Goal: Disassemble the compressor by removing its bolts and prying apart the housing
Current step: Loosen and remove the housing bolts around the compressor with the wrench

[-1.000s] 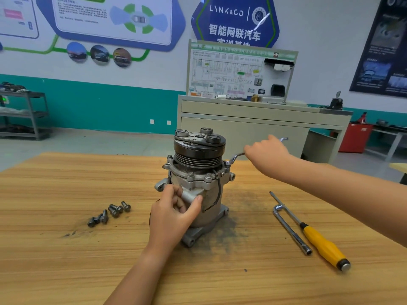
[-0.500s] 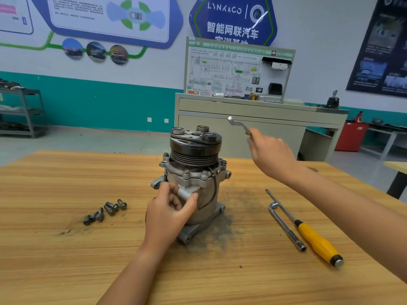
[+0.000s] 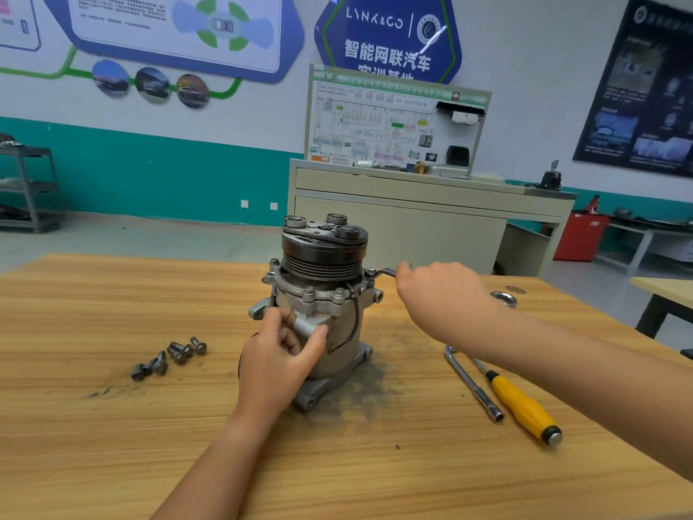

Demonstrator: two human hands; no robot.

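Head view: the compressor (image 3: 322, 294) stands upright at frame centre, with the left hand (image 3: 277, 354) clamped on its near side. To its right, the right hand (image 3: 442, 294) grips a wrench (image 3: 384, 272). The wrench lies level, its head pointing left against the compressor's right rim.

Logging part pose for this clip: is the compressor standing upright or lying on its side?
Upright. The compressor stands on end on the table, pulley on top; the left hand grips its body.

Wooden desk (image 3: 112, 444): compressor (image 3: 326, 294) upright at centre, on dark grime patch (image 3: 375, 392). Loose bolts (image 3: 168, 356) clustered left. L-shaped socket wrench (image 3: 473, 386) and yellow-handled screwdriver (image 3: 521, 407) side by side on the right.
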